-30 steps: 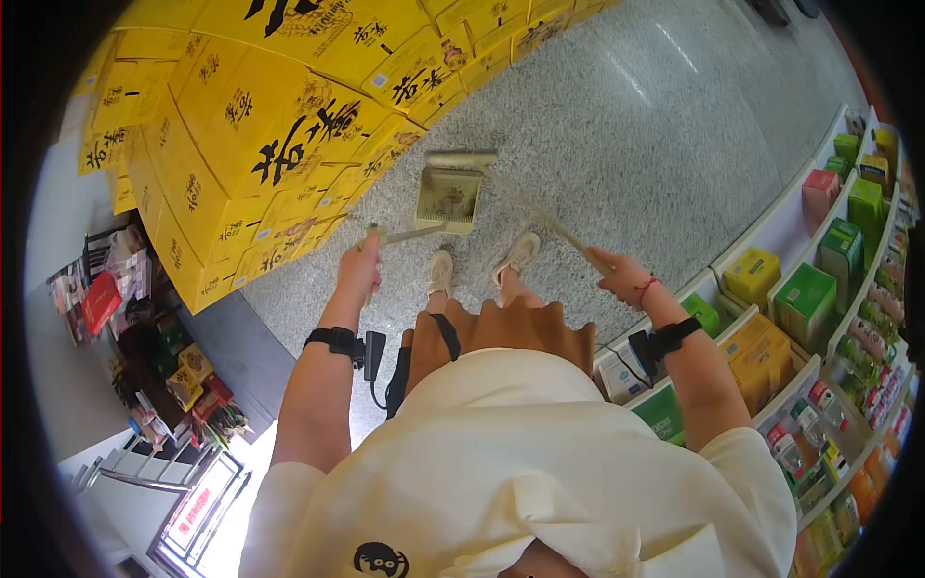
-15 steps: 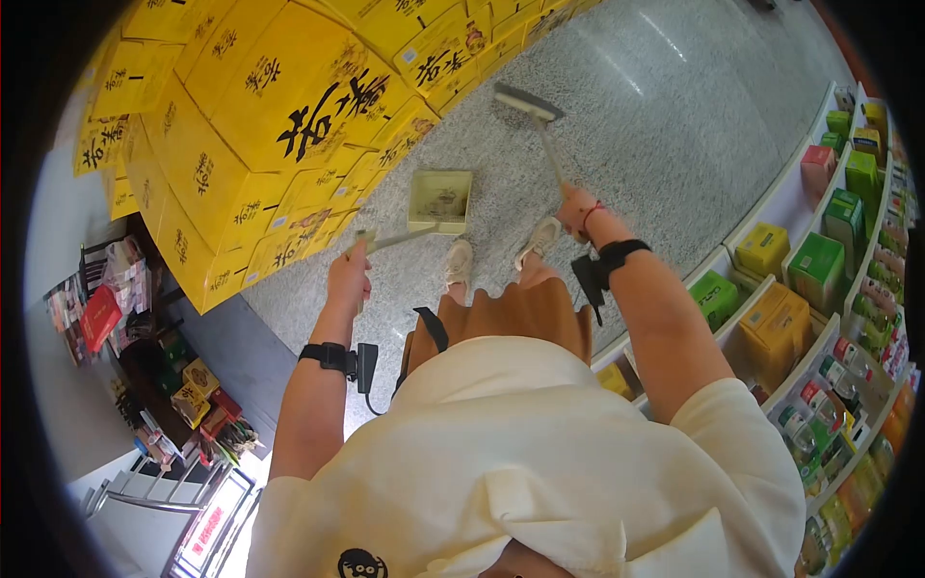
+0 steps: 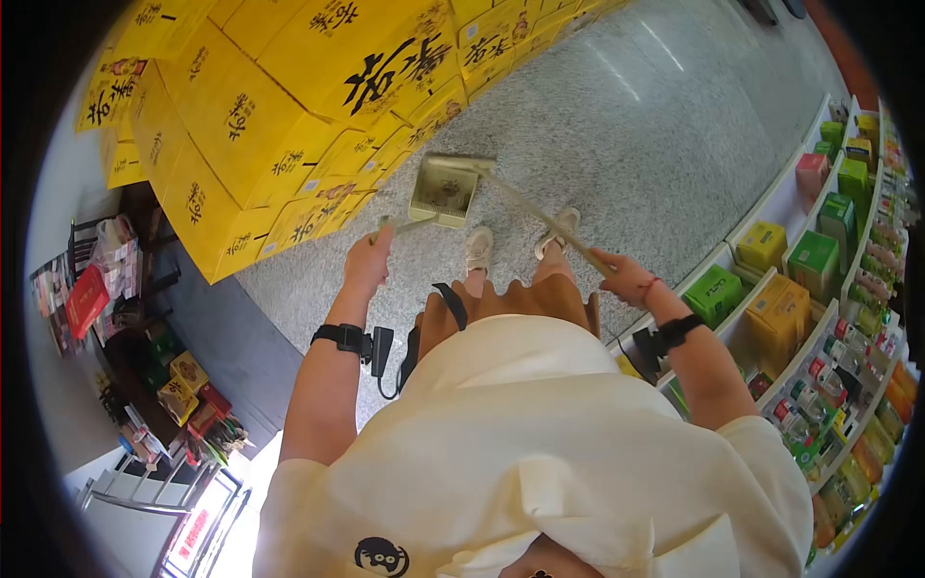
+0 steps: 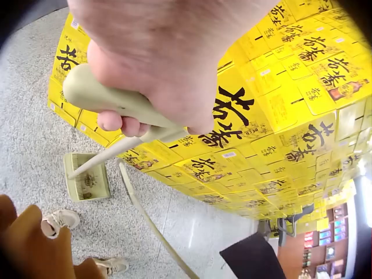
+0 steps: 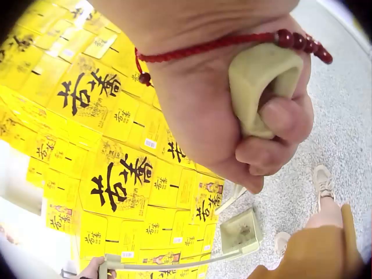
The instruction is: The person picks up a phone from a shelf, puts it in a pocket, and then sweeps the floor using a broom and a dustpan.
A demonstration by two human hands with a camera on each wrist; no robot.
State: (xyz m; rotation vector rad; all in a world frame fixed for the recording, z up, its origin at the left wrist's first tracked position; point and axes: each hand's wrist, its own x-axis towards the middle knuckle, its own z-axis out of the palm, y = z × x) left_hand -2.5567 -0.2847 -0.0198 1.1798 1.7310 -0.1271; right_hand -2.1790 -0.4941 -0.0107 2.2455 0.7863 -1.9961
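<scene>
In the head view my left hand (image 3: 367, 260) grips the handle of a pale green dustpan (image 3: 441, 220), which rests on the floor in front of the feet. The left wrist view shows the fingers wrapped round that thick dustpan handle (image 4: 104, 96). Dark debris lies inside the pan. With my right hand (image 3: 628, 279) I hold a broom (image 3: 540, 217) by its upper end, its stick slanting down to the dustpan. The broom head (image 3: 461, 162) lies across the pan's far edge. In the right wrist view the fingers curl round the hollow-ended broom grip (image 5: 256, 75).
Stacked yellow cartons (image 3: 289, 125) form a wall at the left, close beside the dustpan. Low shelves (image 3: 747, 313) with boxes and bottles curve along the right. Both shoes (image 3: 479, 249) stand just behind the pan on the speckled floor (image 3: 617, 144).
The broom head went from the dustpan's far edge out onto the floor beyond, beside the cartons, then came back to the pan. My right hand moved forward and drew back with it.
</scene>
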